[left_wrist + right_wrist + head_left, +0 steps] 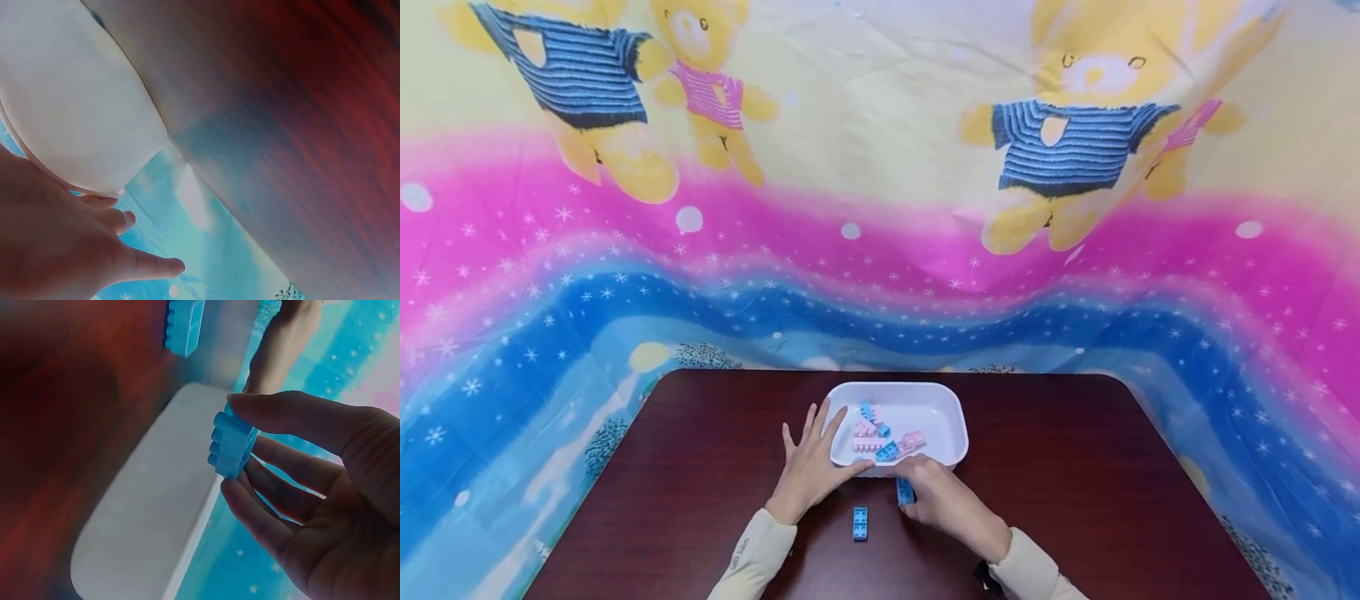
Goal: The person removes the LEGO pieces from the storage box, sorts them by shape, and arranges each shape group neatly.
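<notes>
In the head view, a blue toy building block (905, 492) is pinched by my right hand (942, 500) just in front of the white tray (951, 461). The right wrist view shows this block (230, 449) between thumb and fingertips, its round studs facing away from the palm. My left hand (811, 467) touches the tray's near left corner, fingers straight and spread, thumb along the front rim. Another blue block (861, 524) lies on the table between the two forearms. Inside the tray are several pink blocks (912, 442) and blue blocks (887, 452).
The dark wooden table (1060, 442) reaches back to a curtain (880, 275) printed with bears. The tray stands near the table's far edge, and its blocks lie mostly toward its left and front.
</notes>
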